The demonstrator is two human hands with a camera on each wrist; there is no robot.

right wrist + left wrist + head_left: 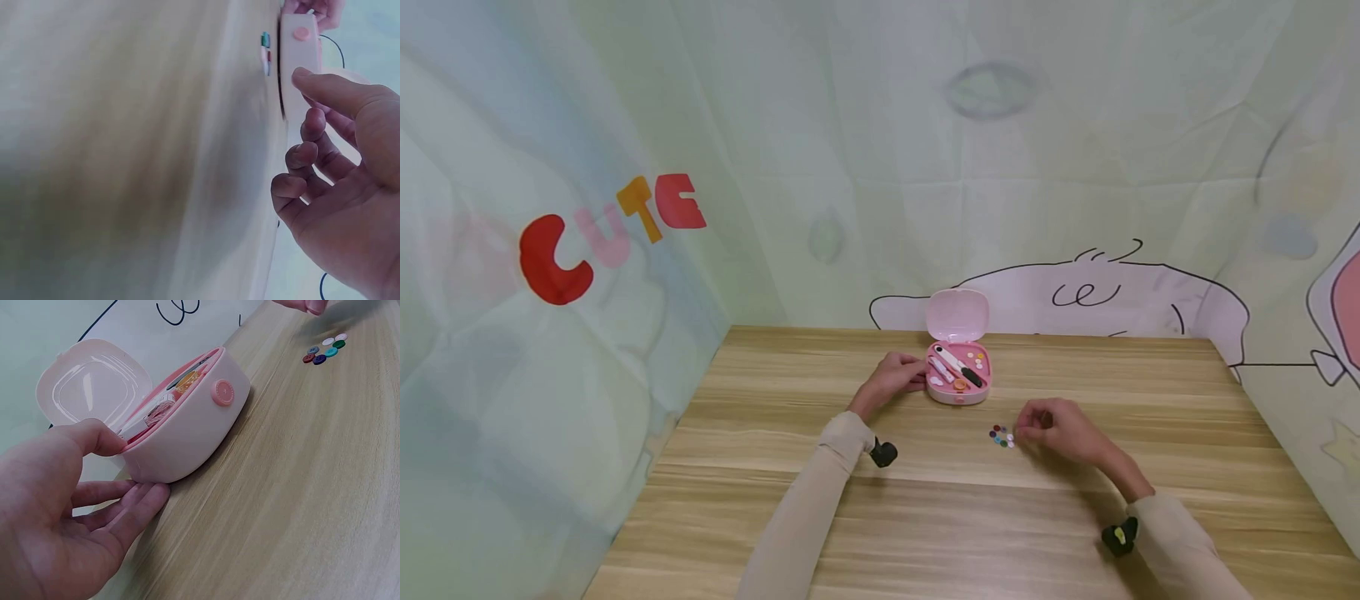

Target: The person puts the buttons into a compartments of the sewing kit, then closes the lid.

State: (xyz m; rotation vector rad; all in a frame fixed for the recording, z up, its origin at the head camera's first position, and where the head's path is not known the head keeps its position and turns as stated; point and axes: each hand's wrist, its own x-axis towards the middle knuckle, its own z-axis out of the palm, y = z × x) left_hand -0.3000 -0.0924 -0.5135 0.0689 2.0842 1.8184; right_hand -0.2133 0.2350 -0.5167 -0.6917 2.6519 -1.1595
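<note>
A pale pink sewing box (958, 398) stands at the back of the table, its lid (957, 315) raised. Inside lie a long white-and-black tool (958, 367), a small orange round item (960, 385) and some yellow and white buttons (980, 356). My left hand (891, 383) grips the box's left side, thumb on the rim and fingers low against the wall, as the left wrist view shows. Several coloured buttons (331, 352) lie in a loose ring on the wood. Just right of them hovers my right hand (1063, 429), fingers loosely curled, with nothing visible between thumb and fingertips.
The wood-grain table (925, 533) ends at a printed cloth backdrop (850, 167) close behind the box lid. Another cloth wall with the letters CUTE (556, 260) runs along the left side. A small black device (883, 453) sits on each wrist.
</note>
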